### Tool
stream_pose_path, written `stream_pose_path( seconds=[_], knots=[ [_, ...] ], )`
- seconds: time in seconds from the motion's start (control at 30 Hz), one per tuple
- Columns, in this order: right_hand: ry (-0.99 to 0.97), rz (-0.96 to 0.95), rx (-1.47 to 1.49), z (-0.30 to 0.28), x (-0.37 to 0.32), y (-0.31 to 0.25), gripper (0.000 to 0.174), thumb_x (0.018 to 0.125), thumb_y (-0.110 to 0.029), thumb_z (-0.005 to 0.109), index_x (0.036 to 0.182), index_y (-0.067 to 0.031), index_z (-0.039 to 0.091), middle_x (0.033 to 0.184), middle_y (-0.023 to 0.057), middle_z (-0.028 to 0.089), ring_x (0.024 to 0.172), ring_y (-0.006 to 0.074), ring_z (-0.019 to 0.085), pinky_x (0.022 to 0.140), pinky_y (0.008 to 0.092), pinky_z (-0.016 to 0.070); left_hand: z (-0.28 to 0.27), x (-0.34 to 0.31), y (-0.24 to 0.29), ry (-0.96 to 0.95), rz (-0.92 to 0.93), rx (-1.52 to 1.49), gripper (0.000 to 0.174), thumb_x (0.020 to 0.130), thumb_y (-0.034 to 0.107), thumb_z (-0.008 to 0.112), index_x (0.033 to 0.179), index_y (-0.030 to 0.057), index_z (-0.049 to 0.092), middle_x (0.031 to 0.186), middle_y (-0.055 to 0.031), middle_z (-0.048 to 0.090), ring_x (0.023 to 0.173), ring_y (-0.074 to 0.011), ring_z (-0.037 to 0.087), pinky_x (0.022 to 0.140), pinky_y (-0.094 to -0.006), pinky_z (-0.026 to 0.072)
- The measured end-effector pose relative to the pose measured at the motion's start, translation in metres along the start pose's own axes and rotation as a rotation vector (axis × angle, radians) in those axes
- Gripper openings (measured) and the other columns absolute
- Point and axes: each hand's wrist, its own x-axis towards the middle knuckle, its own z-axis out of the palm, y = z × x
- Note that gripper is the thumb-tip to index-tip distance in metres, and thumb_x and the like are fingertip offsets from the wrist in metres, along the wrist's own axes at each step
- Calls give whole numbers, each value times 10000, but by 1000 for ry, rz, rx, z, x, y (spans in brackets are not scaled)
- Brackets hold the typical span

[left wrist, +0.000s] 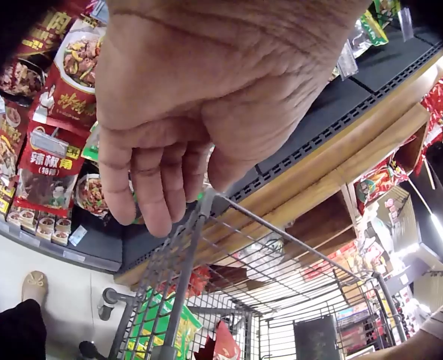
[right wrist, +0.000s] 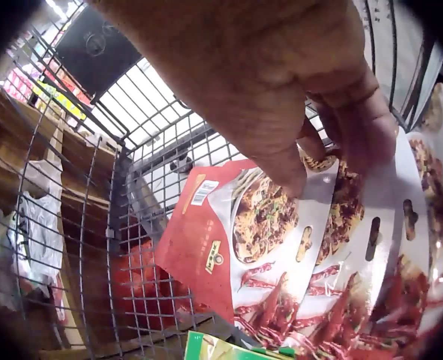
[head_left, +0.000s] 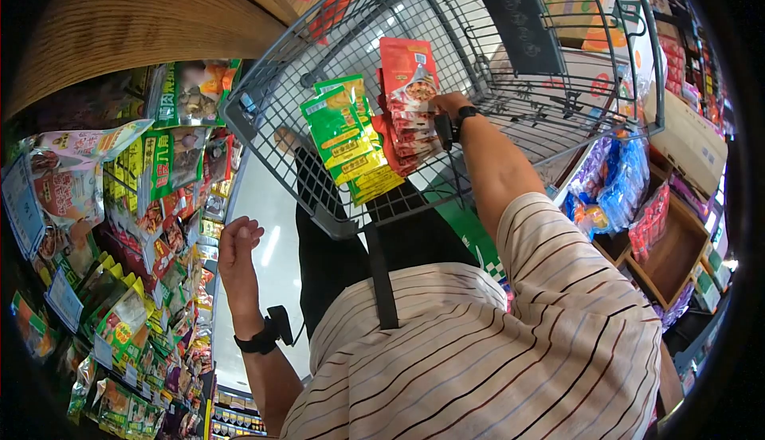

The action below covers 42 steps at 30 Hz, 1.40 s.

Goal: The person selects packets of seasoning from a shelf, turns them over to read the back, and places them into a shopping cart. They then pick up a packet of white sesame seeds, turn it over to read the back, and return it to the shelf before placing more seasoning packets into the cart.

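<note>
My right hand (head_left: 452, 105) is inside the shopping cart (head_left: 335, 225), at the edge of a row of red food packets (head_left: 408, 69). In the right wrist view my thumb and curled fingers pinch the edge of a red packet (right wrist: 262, 225) printed with chillies and a noodle-like dish; the fingertips are partly hidden. Beside this row lie several overlapping green and yellow packets (head_left: 339, 125). My left hand (head_left: 239, 242) hangs outside the cart on the left, fingers loosely bent and holding nothing. In the left wrist view this hand (left wrist: 206, 97) appears above the cart's corner.
Shelves of bagged foods (head_left: 127, 312) with price tags (head_left: 64, 300) line the left side. A wooden shelf edge (head_left: 143, 17) stands at upper left. On the right are a wooden crate (head_left: 673, 257) and blue bags (head_left: 617, 181). A black panel (head_left: 522, 21) hangs on the cart's far side.
</note>
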Motion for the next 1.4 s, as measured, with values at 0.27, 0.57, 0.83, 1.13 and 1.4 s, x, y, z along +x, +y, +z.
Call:
stream_pose_path(
  seconds=[0.27,0.57,0.83,1.13,1.4],
  knots=[
    [119,74,233,34,55,20,403,768,-284,796,924,69,681,803,135,689,689,232,690,550,359,526,0,1,-3,-5,-22,8,360,1023,321,537,1226,29,587,1103,-111,658,1012,-200,649,936,-345,490],
    [83,179,93,34,59,15,480,715,-399,817,1016,-33,738,986,165,731,873,243,721,802,357,553,3,3,-1,-16,-23,38,374,1023,329,535,1231,24,587,1099,-124,661,1001,-203,654,918,-346,504],
    [406,-283,-390,30,-18,-54,712,709,-509,782,1209,-31,611,1299,258,541,1192,391,568,988,447,491,4,5,0,-29,-39,16,344,1023,288,535,1215,5,583,1108,-126,659,1011,-211,656,912,-333,494],
    [392,-375,-695,61,-61,-106,948,649,-613,782,1312,-16,464,1264,235,567,1231,390,538,1012,454,455,-1,6,-7,-33,-41,22,340,1032,306,523,1205,19,582,1071,-96,663,974,-184,652,894,-327,499],
    [443,-357,-757,77,-32,-100,724,815,-497,685,1286,7,466,1241,220,615,1167,364,603,915,442,511,-5,2,-9,-44,-47,31,353,1030,291,518,1232,7,577,1098,-109,657,993,-197,656,902,-330,499]
  ],
)
